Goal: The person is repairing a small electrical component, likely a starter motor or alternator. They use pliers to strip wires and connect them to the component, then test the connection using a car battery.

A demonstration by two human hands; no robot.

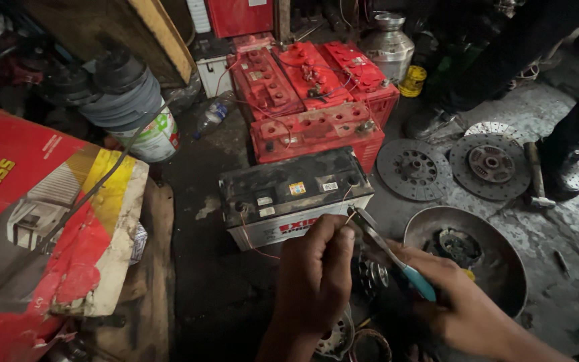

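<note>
Both hands are closed: left hand [316,278] pinches a thin wire [351,216]; right hand [460,302] grips blue-handled pliers [387,251], jaws meeting the wire end. At 12 o'clock, just beyond, sits a black-topped battery [289,194] on the floor. Red batteries [309,100] lie farther on; a metal bowl [504,268] at 3 o'clock.

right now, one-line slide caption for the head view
Left hand pinches a thin wire while right hand works blue-handled pliers beside a black-topped battery.
</note>
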